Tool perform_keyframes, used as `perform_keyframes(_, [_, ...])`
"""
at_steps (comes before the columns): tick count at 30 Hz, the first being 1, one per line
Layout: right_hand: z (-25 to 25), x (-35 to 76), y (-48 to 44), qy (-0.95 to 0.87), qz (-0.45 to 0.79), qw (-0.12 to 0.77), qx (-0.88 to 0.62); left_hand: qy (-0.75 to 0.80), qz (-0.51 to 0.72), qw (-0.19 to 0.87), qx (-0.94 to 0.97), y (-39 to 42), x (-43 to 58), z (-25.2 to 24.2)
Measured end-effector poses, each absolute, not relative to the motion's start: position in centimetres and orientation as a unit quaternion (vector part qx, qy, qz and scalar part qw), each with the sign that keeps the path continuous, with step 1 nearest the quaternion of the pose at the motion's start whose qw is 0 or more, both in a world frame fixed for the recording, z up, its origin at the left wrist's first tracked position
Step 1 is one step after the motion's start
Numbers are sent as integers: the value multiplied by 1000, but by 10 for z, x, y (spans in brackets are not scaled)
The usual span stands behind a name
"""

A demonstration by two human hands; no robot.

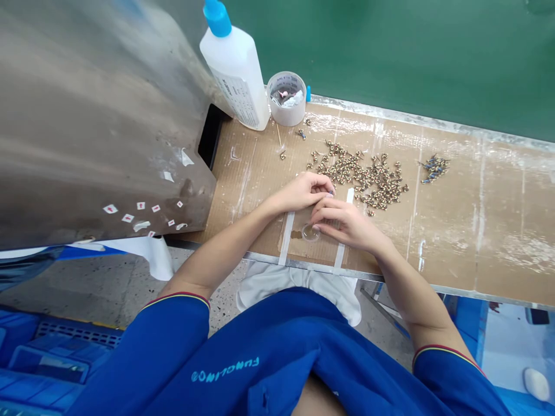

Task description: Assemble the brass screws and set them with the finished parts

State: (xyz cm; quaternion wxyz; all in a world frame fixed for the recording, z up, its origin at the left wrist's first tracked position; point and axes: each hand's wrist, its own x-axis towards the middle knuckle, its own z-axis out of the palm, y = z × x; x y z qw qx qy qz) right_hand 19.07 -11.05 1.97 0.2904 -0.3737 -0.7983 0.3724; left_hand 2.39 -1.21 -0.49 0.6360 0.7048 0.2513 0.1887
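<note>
My left hand [306, 192] is closed in a pinch, and a tiny dark bluish part [332, 192] shows at its fingertips. Right beside it, my right hand [347, 221] has its fingers curled and pressed together; what they hold, if anything, is too small to make out. Below the right fingertips lies a small clear round dish [309, 233] on the cardboard. Just beyond both hands spreads a loose pile of small brass-coloured metal parts [381, 185]. Farther right is a smaller heap of similar parts with blue bits [435, 168].
A white bottle with a blue cap [238, 75] stands at the back left, beside a tape roll [287, 110] holding scraps. A thin stick [278, 134] lies nearby. A metal panel [108, 115] bounds the left side. Cardboard [451, 231] covers the bench; a green surface [390, 52] lies behind.
</note>
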Motion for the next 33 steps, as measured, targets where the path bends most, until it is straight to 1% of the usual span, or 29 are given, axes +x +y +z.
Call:
perform_keyframes(9, [20, 195, -111, -780, 360, 295, -417, 246, 179, 638, 707, -13, 23, -4])
perform_keyframes(15, [19, 196, -109, -756, 320, 322, -472, 237, 184, 655, 693, -13, 23, -2])
perform_keyframes(21, [17, 194, -110, -758, 320, 323, -468, 244, 184, 648, 698, -14, 23, -1])
perform_keyframes(33, [14, 194, -111, -765, 337, 295, -462, 251, 188, 618, 721, -12, 23, -5])
